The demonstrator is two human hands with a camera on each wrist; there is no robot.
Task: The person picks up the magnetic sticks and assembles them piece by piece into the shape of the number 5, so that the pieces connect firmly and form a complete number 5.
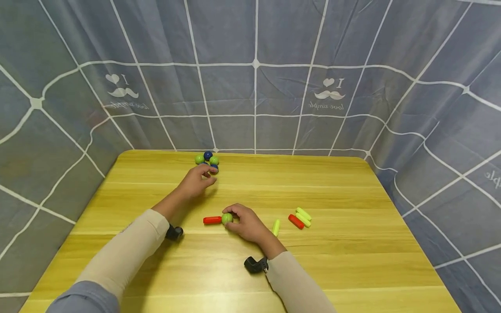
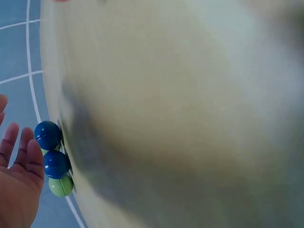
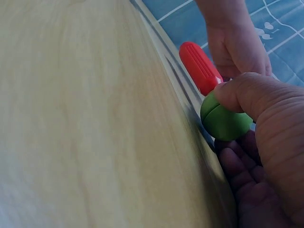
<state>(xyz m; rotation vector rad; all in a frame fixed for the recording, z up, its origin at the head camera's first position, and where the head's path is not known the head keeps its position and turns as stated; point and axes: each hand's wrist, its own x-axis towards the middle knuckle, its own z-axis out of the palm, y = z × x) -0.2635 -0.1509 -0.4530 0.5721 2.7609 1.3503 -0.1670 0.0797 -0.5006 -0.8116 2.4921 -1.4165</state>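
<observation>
The left hand [image 1: 195,181], fingers spread, is just beside the blue balls [image 2: 56,165]; the right hand [image 1: 248,224] pinches a green ball [image 1: 227,218], with a red stick [image 1: 212,220] pointing left from it.

Desk [image 1: 372,261] looked smooth grained wood. Blue balls [image 1: 208,155] by far edge shone, plastic-looking. Red stick [image 1: 212,220] nearer left edge looked ribbed plastic. Curtain [image 1: 282,91] was creased cloth.

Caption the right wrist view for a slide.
Right hand pinches a green ball at one end of a ribbed red stick.
</observation>
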